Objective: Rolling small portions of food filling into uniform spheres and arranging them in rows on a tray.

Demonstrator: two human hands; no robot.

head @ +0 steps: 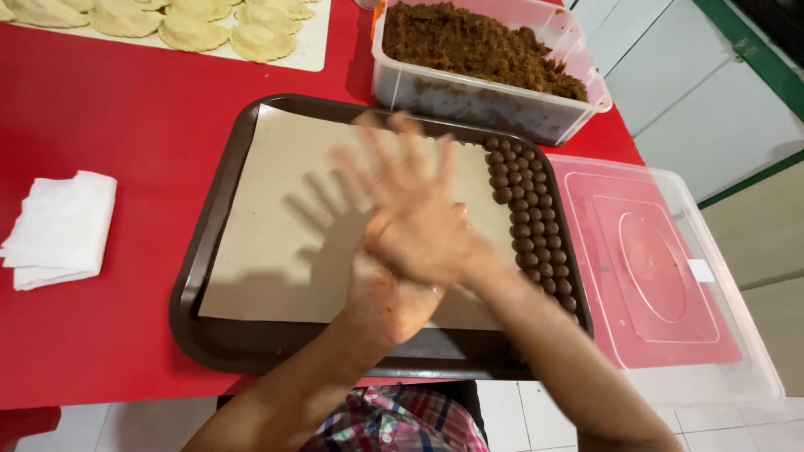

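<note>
**Palms pressed together over the brown tray**

While the two hands meet above the dark brown plastic tray point(194, 285), the right hand point(410, 213) lies flat across the left hand point(389, 297), palm against palm, fingers spread and blurred — whether anything sits between the palms cannot be told. Both hands hover over the sheet of tan paper point(276, 226) that lines the tray and throw a shadow on it. Along the tray's right side, small round dark brown balls point(529, 218) stand in close rows on the paper, just beside the right wrist.

Beyond the tray, a clear plastic tub point(494, 100) holds a crumbly brown mass point(469, 42). Its clear lid point(670, 276) lies flat to the right of the tray, partly past the edge of the red table point(100, 109). A folded white cloth point(60, 228) rests well to the left — apart from the tray. At the far edge, pale folded pastries point(193, 21) sit on a white board point(316, 46).
</note>
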